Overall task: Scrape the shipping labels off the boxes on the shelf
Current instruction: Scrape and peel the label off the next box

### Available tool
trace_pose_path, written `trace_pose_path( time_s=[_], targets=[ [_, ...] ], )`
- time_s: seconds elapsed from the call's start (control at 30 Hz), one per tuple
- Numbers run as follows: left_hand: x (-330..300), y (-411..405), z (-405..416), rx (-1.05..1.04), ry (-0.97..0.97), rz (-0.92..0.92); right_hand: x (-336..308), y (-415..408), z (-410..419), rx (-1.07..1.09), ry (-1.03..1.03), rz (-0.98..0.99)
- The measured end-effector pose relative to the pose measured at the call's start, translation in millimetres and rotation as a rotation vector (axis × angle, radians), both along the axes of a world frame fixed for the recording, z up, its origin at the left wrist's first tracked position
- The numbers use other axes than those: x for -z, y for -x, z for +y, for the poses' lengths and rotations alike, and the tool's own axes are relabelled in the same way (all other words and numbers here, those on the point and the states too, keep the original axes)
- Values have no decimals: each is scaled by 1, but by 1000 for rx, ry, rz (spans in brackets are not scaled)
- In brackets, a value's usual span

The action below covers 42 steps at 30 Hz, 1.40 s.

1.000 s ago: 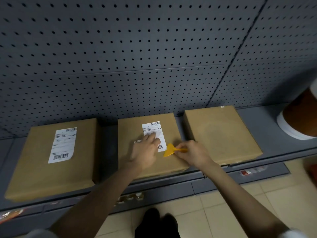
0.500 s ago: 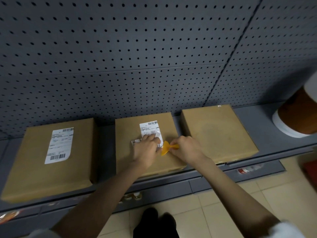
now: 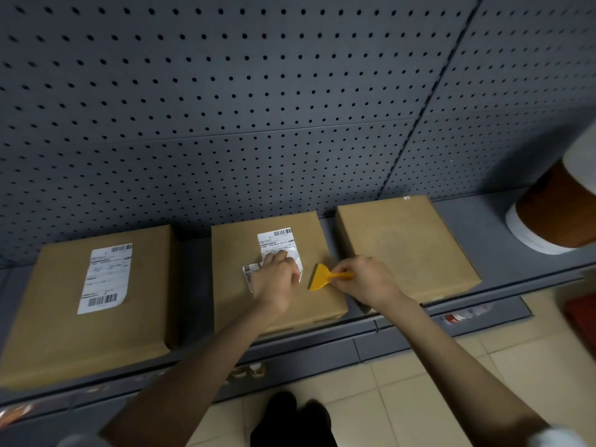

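Observation:
Three flat brown boxes lie side by side on the grey shelf. The left box carries a whole white shipping label. The middle box has a white label whose lower part is peeled up and crumpled; my left hand is shut on that loose part. My right hand holds a yellow plastic scraper by its handle, with the blade resting on the middle box just right of the label. The right box shows a bare top.
A grey pegboard wall rises behind the boxes. A white and orange tub stands at the right end of the shelf. Below are price-tag rails, a tiled floor and my dark shoes.
My left hand has pulled the label's lower part up and bunched it. The scraper has drawn back to the right, away from the label.

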<state>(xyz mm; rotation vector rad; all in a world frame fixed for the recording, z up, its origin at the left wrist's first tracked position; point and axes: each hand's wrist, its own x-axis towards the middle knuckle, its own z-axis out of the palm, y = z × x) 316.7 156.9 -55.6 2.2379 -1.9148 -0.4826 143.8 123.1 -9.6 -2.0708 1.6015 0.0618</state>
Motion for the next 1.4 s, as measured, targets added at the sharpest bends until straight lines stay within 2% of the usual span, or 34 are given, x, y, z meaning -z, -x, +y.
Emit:
trace_pose_path(
  time_s=[0.27,0.43,0.67,0.87,1.07,1.17,1.4],
  targets=[
    [-2,-5,0,-5,-21,27,20,-26,8,32,-30,-48],
    [-13,-8,-3,-46,-15,76,15,0,-1,49,-89,-39],
    [-20,-9,-1,-60,-24,97,28,-39,9,-1,-6,-87],
    [-18,-10,0,-47,-48,71,22,-14,-3,70,-35,-63],
    [-16,-10,0,-57,-37,65,30,-37,-2,50,2,-95],
    [-15,-9,0,-53,-64,131,31,-30,-3,75,-20,-112],
    [-5,-5,4,-2,40,67,30,-32,0,50,7,-117]
  ],
)
